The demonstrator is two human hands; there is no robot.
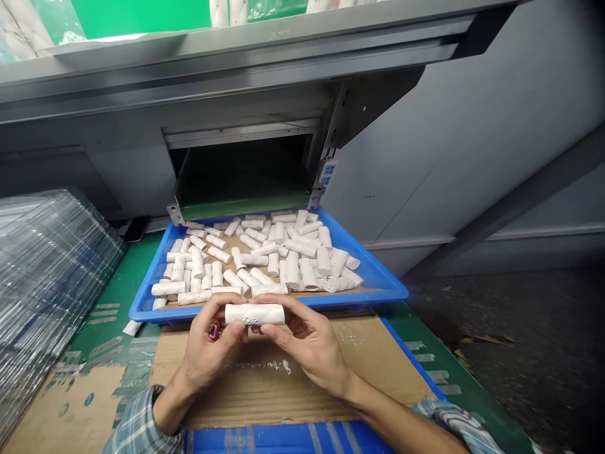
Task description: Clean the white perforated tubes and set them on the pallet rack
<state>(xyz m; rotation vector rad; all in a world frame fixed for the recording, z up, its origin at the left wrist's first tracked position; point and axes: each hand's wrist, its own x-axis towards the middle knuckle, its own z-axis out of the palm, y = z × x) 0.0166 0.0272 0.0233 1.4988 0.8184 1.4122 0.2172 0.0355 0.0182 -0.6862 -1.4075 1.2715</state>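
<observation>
A white paper-like cylinder with a dark printed or embossed mark lies level between my hands, above the cardboard. My left hand grips its left end, thumb in front. At its right end, my right hand holds it the same way. A small dark-red object is tucked in my left hand; its kind is unclear. Just beyond my fingers, a blue tray carries many similar white cylinders, lying in loose, overlapping rows.
Behind the tray, a green conveyor belt comes out of a metal opening. Stacked clear plastic trays stand on the left. A metal ledge crosses above. A power socket hangs at the opening's right side.
</observation>
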